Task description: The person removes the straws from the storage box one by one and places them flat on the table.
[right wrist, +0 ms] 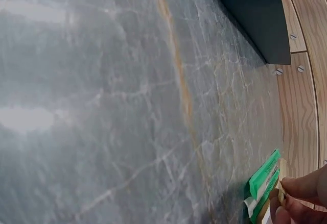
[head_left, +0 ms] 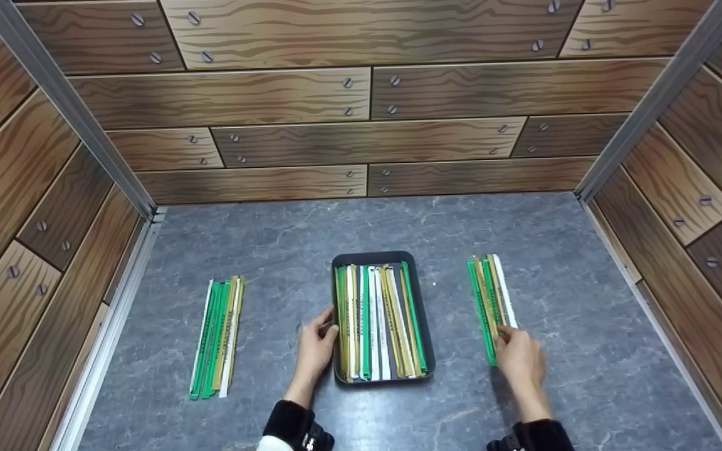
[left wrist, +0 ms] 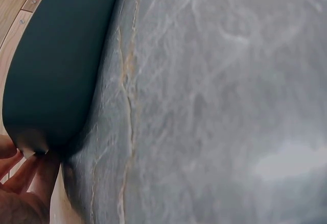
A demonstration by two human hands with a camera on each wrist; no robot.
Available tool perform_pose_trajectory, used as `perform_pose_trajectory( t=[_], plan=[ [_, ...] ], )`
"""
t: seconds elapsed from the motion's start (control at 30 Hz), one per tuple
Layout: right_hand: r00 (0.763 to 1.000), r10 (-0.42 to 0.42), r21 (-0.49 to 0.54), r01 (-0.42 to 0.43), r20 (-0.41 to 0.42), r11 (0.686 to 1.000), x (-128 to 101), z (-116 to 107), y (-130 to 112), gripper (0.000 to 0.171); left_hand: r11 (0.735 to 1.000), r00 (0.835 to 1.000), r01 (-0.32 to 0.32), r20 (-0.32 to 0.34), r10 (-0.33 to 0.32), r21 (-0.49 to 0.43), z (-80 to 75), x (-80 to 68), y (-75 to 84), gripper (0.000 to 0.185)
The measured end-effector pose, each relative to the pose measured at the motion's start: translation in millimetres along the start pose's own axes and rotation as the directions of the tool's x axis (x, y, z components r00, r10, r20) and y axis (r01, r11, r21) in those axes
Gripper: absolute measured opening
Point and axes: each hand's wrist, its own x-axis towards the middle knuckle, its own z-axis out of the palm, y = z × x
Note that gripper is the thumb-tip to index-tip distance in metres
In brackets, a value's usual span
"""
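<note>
A black rectangular tray stands mid-table, with long, narrow printed packets in green, gold and white lying lengthwise in it. My left hand is at the tray's left side; in the left wrist view its fingertips touch the tray's outer wall. To the right of the tray lies a bundle of similar green, gold and white packets. Over its near end, my right hand pinches a gold packet between thumb and fingers. Green packets show beside it in the right wrist view.
Another bundle of green, gold and white packets lies left of the tray. The grey marbled tabletop is bounded by wood-patterned walls at the back and both sides, with metal rails along the corners and edges.
</note>
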Motion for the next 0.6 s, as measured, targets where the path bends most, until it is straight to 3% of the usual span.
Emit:
perform_pose_trajectory(
  t=[0.17, 0.3, 0.5, 0.6],
  plan=[
    [0.999, -0.008, -0.004, 0.008, -0.035, 1.000, -0.5, 1.3, -3.0, 0.036, 1.000, 1.000, 0.014, -0.004, -0.014, 0.004, 0.0, 0.4, 0.3, 0.043],
    [0.988, -0.118, 0.015, 0.120, -0.097, 0.993, -3.7, 7.0, -14.0, 0.031, 1.000, 1.000, 0.006, 0.000, -0.006, 0.004, 0.1, 0.2, -0.6, 0.043],
    [0.920, -0.369, 0.058, 0.378, -0.130, 0.924, -16.5, 26.6, -43.6, 0.025, 1.000, 1.000, -0.015, 0.004, 0.015, 0.005, -0.1, -0.3, -1.8, 0.042],
    [0.885, -0.457, 0.079, 0.463, -0.088, 0.883, -26.3, 38.0, -62.1, 0.025, 1.000, 1.000, -0.026, -0.002, 0.026, 0.013, -0.4, -0.4, -1.3, 0.042]
  ],
)
